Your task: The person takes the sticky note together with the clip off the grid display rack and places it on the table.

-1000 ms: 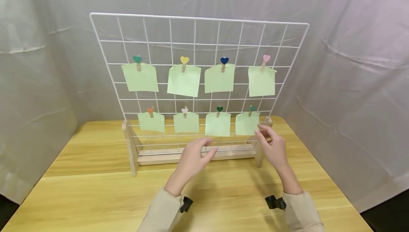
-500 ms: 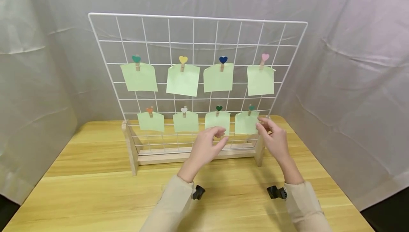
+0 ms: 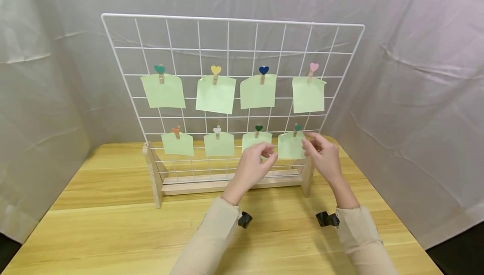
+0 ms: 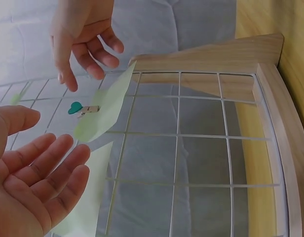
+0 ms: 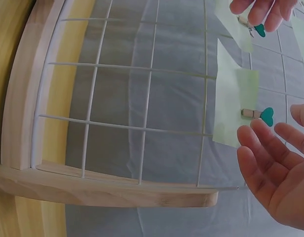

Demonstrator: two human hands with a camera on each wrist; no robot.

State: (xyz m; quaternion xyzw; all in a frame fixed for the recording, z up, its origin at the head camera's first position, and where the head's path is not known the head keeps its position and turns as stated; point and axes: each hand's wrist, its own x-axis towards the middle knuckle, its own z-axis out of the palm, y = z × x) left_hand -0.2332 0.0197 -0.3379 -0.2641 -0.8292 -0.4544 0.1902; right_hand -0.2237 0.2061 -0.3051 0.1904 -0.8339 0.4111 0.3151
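Note:
A white wire grid carries two rows of pale green paper notes, each held by a small wooden clip with a coloured heart. At the lower right hangs a note under a teal-heart clip. Beside that note's right edge is my right hand, fingers loosely bent and nothing in them; in the right wrist view its fingertips come right up to the clip. My left hand hovers in front of the neighbouring note with the dark green heart, partly covering it, its fingers relaxed.
The grid stands in a wooden base with upright side supports on a wood-grain table. Grey cloth hangs behind and at both sides. A black wrist camera sticks out by the right sleeve.
My left hand has moved right and up, now overlapping the dark green-heart note. My right hand has risen slightly along the edge of the lower right note. The notes still hang in their places.

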